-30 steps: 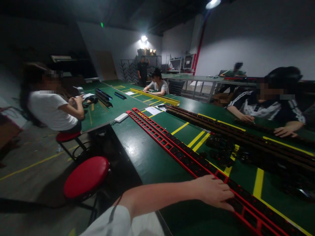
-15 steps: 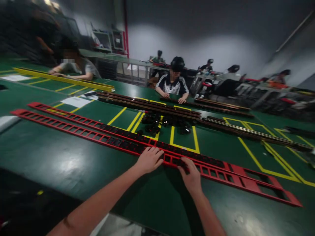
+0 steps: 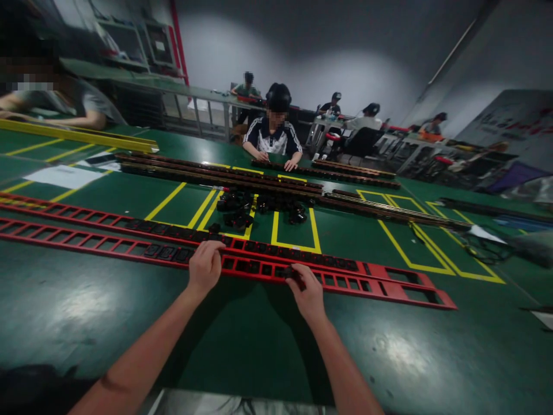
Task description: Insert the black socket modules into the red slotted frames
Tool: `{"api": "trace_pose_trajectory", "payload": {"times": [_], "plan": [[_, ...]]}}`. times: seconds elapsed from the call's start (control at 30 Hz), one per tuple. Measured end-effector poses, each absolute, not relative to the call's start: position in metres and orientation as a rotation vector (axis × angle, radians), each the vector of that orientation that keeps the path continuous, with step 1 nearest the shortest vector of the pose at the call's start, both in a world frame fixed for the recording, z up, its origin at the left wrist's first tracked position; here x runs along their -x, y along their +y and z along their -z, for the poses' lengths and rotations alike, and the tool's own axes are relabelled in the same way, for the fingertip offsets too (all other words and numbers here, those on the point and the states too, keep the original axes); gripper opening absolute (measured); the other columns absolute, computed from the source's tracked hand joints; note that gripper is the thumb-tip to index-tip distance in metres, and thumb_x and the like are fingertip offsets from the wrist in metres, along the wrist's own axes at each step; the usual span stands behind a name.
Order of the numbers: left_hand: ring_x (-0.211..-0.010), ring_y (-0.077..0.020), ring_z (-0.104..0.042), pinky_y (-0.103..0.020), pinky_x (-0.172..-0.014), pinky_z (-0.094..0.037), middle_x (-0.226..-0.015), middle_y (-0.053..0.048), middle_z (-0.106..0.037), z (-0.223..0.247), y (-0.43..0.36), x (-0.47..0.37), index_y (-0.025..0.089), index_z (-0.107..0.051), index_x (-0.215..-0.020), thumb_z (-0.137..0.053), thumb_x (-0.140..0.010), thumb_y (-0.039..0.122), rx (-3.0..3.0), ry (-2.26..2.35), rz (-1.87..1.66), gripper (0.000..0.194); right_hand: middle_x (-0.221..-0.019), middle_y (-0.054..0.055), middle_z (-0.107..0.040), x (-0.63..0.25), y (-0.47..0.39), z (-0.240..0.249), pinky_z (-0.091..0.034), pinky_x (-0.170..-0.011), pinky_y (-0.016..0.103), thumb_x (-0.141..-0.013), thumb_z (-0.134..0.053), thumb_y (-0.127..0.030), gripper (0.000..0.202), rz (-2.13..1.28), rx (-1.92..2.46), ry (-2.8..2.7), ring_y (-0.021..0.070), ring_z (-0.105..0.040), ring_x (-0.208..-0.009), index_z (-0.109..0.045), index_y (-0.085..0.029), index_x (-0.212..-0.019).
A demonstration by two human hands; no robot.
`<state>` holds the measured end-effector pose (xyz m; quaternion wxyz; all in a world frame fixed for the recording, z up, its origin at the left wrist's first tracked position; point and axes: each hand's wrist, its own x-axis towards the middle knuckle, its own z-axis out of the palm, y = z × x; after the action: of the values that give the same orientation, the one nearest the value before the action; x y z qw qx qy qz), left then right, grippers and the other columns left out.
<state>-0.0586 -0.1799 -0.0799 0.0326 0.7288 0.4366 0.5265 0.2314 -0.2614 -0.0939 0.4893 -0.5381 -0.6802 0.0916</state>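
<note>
Two long red slotted frames lie side by side on the green table: a near frame and a far frame. Small black square parts fill some of their slots. My left hand is at the near frame with its fingers curled together; what they hold, if anything, is hidden. Further right, my right hand pinches a small black part over the near frame's slots, its thumb and index finger closed. Whether that part sits inside a slot I cannot tell.
Loose black parts are heaped behind the frames. Long dark brown rails lie beyond, near white paper and a yellow bar. A co-worker sits opposite; another person works at the left.
My view has turned right, so things appear further left. My left hand's fingers, earlier spread on the frame, are now curled, and it is further from my right hand.
</note>
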Motion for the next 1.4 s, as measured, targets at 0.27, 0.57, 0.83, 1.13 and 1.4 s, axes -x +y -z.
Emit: {"api": "trace_pose_trajectory", "payload": {"times": [0.27,0.57,0.83,1.13,1.4], "plan": [[-0.082,-0.0208,-0.063,-0.032,-0.077,-0.047,-0.082,-0.002,-0.068,0.081,-0.165,0.075,0.022,-0.064,-0.080,-0.044,-0.081,0.008,-2.233,1.762,-1.169,0.024,-0.111,0.010,-0.070,-0.233,-0.262,0.093,-0.059,-0.085,0.038,-0.091,-0.062,-0.032,0.026,-0.252,1.376,-1.614,0.0223,-0.068,-0.101,-0.064,-0.022,-0.115],[-0.084,-0.0194,-0.063,-0.030,-0.076,-0.046,-0.081,0.000,-0.069,0.080,-0.166,0.072,0.024,-0.067,-0.079,-0.043,-0.083,0.009,-2.228,1.823,-0.996,0.029,-0.108,0.008,-0.069,-0.223,-0.260,0.078,-0.059,-0.084,0.037,-0.089,-0.065,-0.034,0.025,-0.256,1.377,-1.659,0.0220,-0.068,-0.097,-0.063,-0.021,-0.111],[-0.081,-0.0209,-0.062,-0.034,-0.079,-0.047,-0.079,0.000,-0.070,0.081,-0.164,0.071,0.024,-0.065,-0.077,-0.045,-0.081,0.006,-2.262,1.745,-1.095,0.028,-0.107,0.009,-0.067,-0.155,-0.214,0.055,-0.055,-0.091,0.040,-0.086,-0.069,-0.025,0.017,-0.309,1.183,-1.870,0.0233,-0.063,-0.104,-0.061,-0.023,-0.101],[-0.081,-0.0206,-0.063,-0.034,-0.078,-0.047,-0.078,0.000,-0.070,0.080,-0.164,0.069,0.024,-0.065,-0.076,-0.046,-0.081,0.005,-2.254,1.752,-1.125,0.027,-0.102,0.008,-0.067,-0.128,-0.196,0.071,-0.053,-0.085,0.040,-0.082,-0.072,-0.017,0.018,-0.282,1.143,-2.120,0.0243,-0.060,-0.100,-0.064,-0.021,-0.097],[-0.080,-0.0208,-0.062,-0.034,-0.077,-0.046,-0.078,0.000,-0.069,0.081,-0.164,0.069,0.024,-0.064,-0.075,-0.046,-0.082,0.006,-2.265,1.775,-1.111,0.026,-0.105,0.009,-0.068,-0.125,-0.197,0.073,-0.052,-0.085,0.040,-0.081,-0.074,-0.017,0.015,-0.216,1.182,-2.155,0.0238,-0.059,-0.101,-0.064,-0.019,-0.092]]}}
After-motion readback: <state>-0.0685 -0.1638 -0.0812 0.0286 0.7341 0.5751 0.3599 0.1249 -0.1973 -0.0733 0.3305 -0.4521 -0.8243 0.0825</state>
